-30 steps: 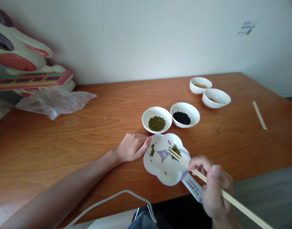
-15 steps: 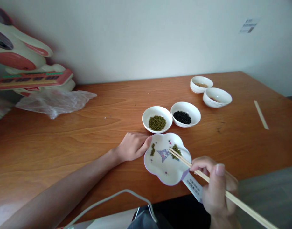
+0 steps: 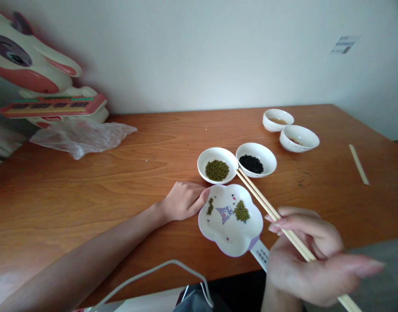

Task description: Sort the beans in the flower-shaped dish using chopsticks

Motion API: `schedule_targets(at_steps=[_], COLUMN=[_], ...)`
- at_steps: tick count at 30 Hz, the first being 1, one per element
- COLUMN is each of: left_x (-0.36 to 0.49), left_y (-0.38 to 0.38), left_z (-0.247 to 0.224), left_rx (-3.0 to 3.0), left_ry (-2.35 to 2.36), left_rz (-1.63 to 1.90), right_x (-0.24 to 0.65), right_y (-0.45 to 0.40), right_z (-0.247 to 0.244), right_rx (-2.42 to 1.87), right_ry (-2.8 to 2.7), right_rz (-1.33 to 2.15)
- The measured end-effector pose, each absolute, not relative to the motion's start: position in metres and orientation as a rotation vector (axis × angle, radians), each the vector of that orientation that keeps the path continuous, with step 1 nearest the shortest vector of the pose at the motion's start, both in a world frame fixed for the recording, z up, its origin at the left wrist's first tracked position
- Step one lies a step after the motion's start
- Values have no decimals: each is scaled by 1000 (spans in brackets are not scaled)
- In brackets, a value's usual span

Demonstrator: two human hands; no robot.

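Note:
My right hand (image 3: 312, 260) holds a pair of wooden chopsticks (image 3: 262, 197). Their tips are close together beside the rim of a white bowl (image 3: 203, 157) of green mung beans (image 3: 217, 170); no bean shows between them. A second white bowl (image 3: 269, 159) with black beans (image 3: 251, 164) stands right beside it. Nearer to me lies a flower-shaped plate (image 3: 231, 242) with a purple edge, a cartoon print and a labelled handle. On it are a pile of mung beans (image 3: 241, 211) and a small group at the left. My left hand (image 3: 186, 201) grips the plate's left rim, its fingers curled.
Two more white bowls stand at the back right, one with tan grains (image 3: 278, 113), one with reddish contents (image 3: 299, 130). A flat pale strip (image 3: 359, 164) lies at the right. At the left are a clear plastic bag (image 3: 85, 136) and a cow-shaped toy keyboard (image 3: 52, 106).
My right hand has lifted the chopsticks from the bean pile on the plate and moved their tips up to the mung bean bowl's rim. My left hand stays at the plate.

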State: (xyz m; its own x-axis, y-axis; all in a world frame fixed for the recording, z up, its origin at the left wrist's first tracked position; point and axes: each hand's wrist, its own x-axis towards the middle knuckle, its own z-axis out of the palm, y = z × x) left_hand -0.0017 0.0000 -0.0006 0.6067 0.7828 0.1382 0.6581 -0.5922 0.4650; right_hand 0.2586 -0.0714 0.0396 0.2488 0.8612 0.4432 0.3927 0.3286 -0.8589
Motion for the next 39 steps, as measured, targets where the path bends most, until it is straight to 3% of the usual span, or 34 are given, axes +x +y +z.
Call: schedule_targets(at_steps=[9,16,27,39], left_x=[-2,-1,-1,-2], left_y=[0,0,0,1], left_z=[1,1,0,-2], left_rx=[2464,2466,2459,2461], left_ry=[1153,1159,1170,1167], left_rz=[483,462,467,469], right_x=[256,294,278,274], right_y=[-66,-91,-94,-91], right_z=[44,36,33,37], right_rx=[-1242,-1284,-1396,-1402], right_ry=[-1172,-1417,-1490,-1502], right_rz=[492,548,756,744])
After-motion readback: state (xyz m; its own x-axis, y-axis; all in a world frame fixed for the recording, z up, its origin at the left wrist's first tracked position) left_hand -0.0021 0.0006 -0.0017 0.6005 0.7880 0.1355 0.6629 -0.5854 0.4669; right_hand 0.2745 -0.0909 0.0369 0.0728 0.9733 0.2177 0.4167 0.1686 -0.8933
